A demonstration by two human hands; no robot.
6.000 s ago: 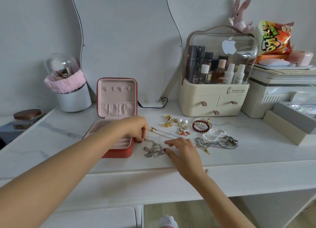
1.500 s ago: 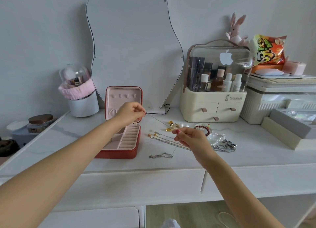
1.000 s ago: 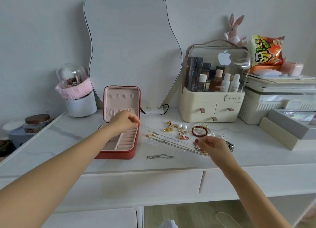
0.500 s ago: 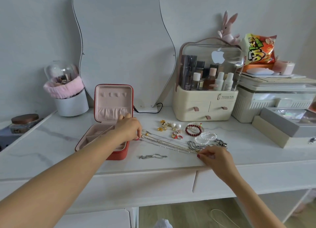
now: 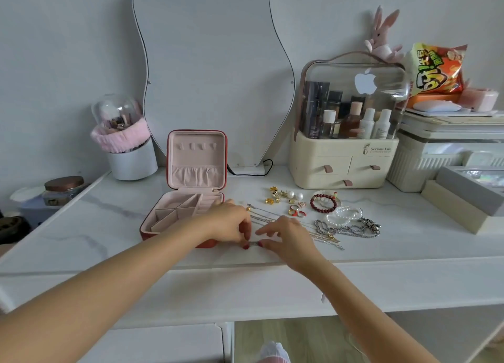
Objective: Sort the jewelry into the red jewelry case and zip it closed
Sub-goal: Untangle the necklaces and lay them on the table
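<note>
Chain [image 5: 253, 243] lies pinched between left hand [image 5: 231, 225] and right hand [image 5: 286, 237].

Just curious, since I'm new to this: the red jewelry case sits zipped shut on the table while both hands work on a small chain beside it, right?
Not quite. The head view shows the red jewelry case open, lid upright and its pink compartments bare. The rest holds: the left hand and right hand meet over a small chain beside it on the table.

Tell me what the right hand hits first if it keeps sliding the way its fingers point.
Probably the left hand: the right hand points leftward at it, fingertips nearly meeting over a small silver piece.
</note>
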